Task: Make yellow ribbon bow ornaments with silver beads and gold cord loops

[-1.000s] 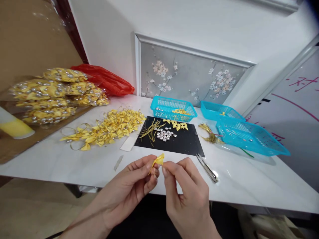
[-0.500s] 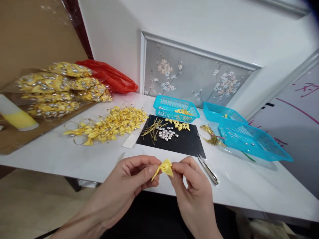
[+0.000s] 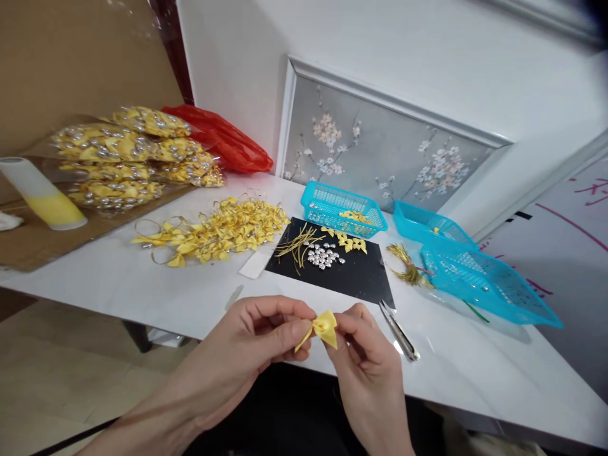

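A small yellow ribbon bow (image 3: pixel 323 328) is held between both hands just above the near edge of the white table (image 3: pixel 142 288). My left hand (image 3: pixel 259 342) pinches its left side with thumb and forefinger. My right hand (image 3: pixel 368 361) pinches its right side, fingers curled. Beyond the hands lies a black mat (image 3: pixel 349 273) with silver beads (image 3: pixel 323 256), gold wire pieces (image 3: pixel 297 244) and a few yellow bows (image 3: pixel 349 240). Small snips (image 3: pixel 399 322) lie on the table just right of my right hand.
A heap of finished yellow bows (image 3: pixel 223 229) lies at the left centre. Bagged bows (image 3: pixel 123 158) are stacked on cardboard with a red plastic bag (image 3: pixel 228 145) behind. Three blue baskets (image 3: pixel 342 209) (image 3: pixel 430 225) (image 3: pixel 489 285) stand at the back right. A yellow-white tube (image 3: pixel 42 193) lies far left.
The folded ribbon has been opened out into a bow shape between the fingers. The hands stay together near the table edge; the view has shifted slightly left.
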### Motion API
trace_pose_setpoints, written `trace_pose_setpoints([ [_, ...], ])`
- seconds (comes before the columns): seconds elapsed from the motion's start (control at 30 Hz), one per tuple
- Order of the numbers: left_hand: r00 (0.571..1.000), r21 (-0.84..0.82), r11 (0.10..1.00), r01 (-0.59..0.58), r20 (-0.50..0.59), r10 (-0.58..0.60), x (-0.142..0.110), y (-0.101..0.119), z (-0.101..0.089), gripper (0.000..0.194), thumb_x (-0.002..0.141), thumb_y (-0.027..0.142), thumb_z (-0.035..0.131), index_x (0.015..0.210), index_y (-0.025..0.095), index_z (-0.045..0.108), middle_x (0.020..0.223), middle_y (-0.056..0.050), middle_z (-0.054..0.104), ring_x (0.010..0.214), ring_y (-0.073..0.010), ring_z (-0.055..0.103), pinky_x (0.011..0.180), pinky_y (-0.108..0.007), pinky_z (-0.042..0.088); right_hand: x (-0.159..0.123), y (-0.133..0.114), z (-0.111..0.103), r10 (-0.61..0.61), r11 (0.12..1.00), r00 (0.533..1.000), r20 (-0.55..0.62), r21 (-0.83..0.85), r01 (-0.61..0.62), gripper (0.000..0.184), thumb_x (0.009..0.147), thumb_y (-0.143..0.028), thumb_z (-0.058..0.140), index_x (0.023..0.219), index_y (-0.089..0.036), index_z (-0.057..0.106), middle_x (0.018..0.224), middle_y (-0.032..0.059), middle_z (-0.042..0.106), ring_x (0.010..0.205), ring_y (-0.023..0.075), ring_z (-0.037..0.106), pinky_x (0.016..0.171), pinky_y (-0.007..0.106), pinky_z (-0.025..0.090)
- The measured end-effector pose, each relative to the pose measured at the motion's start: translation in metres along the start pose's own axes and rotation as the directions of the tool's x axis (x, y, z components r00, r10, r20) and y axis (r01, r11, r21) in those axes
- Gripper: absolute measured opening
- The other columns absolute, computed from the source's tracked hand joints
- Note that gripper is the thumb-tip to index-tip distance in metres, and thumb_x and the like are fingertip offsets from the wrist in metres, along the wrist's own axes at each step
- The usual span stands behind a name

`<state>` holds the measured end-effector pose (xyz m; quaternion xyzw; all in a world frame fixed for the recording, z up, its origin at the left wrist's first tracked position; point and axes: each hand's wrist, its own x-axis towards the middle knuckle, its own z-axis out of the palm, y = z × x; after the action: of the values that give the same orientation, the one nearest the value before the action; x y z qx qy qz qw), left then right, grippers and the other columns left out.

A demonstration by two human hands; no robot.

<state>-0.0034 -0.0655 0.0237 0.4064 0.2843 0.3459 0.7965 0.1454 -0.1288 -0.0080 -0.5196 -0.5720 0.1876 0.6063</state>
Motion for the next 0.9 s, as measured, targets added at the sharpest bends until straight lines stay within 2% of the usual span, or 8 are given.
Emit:
trace_pose_setpoints([
  [0.4, 1.000, 0.049, 0.998, 0.026, 0.003, -0.026, -0.0015, -0.0017, -0.0018, 0.009, 0.074, 0.026, 0.082, 0.078, 0.018, 0.081, 0.070, -0.001, 0.072, 0.063, -0.0083, 0.060, 0.061, -0.016, 0.053, 0.0038, -0.0023, -0.0066, -0.158, 0.978, 0.987, -0.005, -0.142, 0.156, 0.023, 0.091, -0.009, 0.055, 0.089, -0.024, 0.072, 0.071, -0.0015, 0.050, 0.063, 0.0109, 0.050, 0.052, 0.021, 0.042],
  [0.77, 0.999, 0.081, 0.996, 0.042, 0.011, -0.043, -0.0021, -0.0014, -0.0005, 0.010, 0.074, 0.027, 0.082, 0.078, 0.018, 0.081, 0.069, -0.001, 0.070, 0.063, -0.0084, 0.059, 0.062, -0.016, 0.052, 0.0036, -0.0022, -0.0059, -0.153, 0.975, 0.988, -0.002, -0.167, 0.150, 0.022, 0.089, -0.008, 0.056, 0.086, -0.023, 0.072, 0.069, -0.0024, 0.050, 0.061, 0.0102, 0.051, 0.051, 0.019, 0.042],
  [0.9, 1.000, 0.154, 0.988, 0.005, 0.001, -0.005, -0.0010, -0.0032, -0.0024, 0.010, 0.075, 0.028, 0.080, 0.078, 0.019, 0.081, 0.070, -0.001, 0.070, 0.064, -0.0094, 0.059, 0.063, -0.018, 0.052, 0.0004, 0.0013, -0.0035, -0.110, 0.984, 0.994, -0.030, -0.148, 0.104, 0.018, 0.087, -0.008, 0.059, 0.083, -0.023, 0.070, 0.070, -0.0031, 0.055, 0.062, 0.0097, 0.056, 0.053, 0.018, 0.045],
])
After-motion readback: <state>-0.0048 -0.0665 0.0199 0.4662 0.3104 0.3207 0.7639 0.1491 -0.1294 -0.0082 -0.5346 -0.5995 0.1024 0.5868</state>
